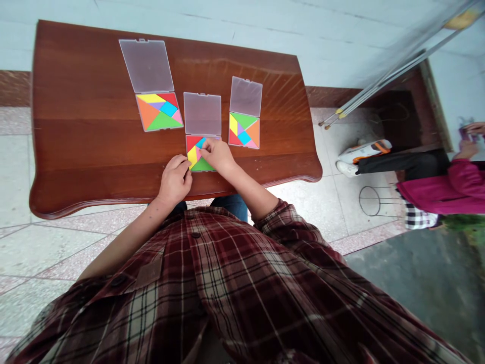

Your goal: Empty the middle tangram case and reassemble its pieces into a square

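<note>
The middle tangram case (203,114) lies unfolded on the table, its clear lid toward the far side. Red, yellow, blue, pink and green pieces show in its tray, partly covered by my hands. My left hand (175,179) is closed, with curled fingers gripping the tray's left edge. Over the tray's right part, my right hand (219,155) is closed in a pinch, fingertips down by the pink piece (198,153). Whatever lies between those fingertips is hidden.
A second tangram case (161,112) lies farther left, lid open, and a third tangram case (244,131) sits on the right. All rest on a brown wooden table (94,146). Crutches (364,91) lean by the wall; a seated person (435,187) is at far right.
</note>
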The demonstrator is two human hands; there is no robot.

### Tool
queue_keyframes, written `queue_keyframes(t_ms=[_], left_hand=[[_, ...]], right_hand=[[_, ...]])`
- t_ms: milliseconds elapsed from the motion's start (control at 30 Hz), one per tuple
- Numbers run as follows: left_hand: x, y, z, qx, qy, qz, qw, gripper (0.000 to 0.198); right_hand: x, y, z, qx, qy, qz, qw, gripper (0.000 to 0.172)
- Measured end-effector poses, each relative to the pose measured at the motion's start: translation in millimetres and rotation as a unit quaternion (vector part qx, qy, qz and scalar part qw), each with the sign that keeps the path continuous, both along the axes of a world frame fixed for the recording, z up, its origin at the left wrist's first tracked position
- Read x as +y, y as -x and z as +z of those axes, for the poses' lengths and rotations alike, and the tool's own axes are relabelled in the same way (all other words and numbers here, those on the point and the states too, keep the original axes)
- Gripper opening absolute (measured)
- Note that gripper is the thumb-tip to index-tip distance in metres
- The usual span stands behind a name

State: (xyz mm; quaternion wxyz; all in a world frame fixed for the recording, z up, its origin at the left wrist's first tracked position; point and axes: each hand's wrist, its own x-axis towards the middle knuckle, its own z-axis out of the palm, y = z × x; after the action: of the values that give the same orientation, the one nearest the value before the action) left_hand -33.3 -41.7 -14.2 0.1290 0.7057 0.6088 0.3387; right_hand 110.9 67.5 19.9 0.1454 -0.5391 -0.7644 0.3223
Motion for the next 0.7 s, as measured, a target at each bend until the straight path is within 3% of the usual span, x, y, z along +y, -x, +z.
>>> queue_keyframes(t_ms=[333, 533, 700], left_hand=[[0.3, 0.7, -2.0, 0.014, -0.011, 0.0, 1.0, 0.024], [0.7, 0.8, -1.1, 0.0, -0.003, 0.0, 1.0, 0.024], [0.4, 1.1, 1.0, -0.002, 0.006, 0.005, 1.0, 0.023]], right_hand=[[4.1, -13.3, 1.9, -0.009, -0.033, 0.031, 0.999, 0.016], [3.3, -14.5, -2.4, -0.013, -0.018, 0.097, 0.995, 0.021], [6.3, -29.4, 0.8, 0.057, -0.055, 0.051, 0.996, 0.019]])
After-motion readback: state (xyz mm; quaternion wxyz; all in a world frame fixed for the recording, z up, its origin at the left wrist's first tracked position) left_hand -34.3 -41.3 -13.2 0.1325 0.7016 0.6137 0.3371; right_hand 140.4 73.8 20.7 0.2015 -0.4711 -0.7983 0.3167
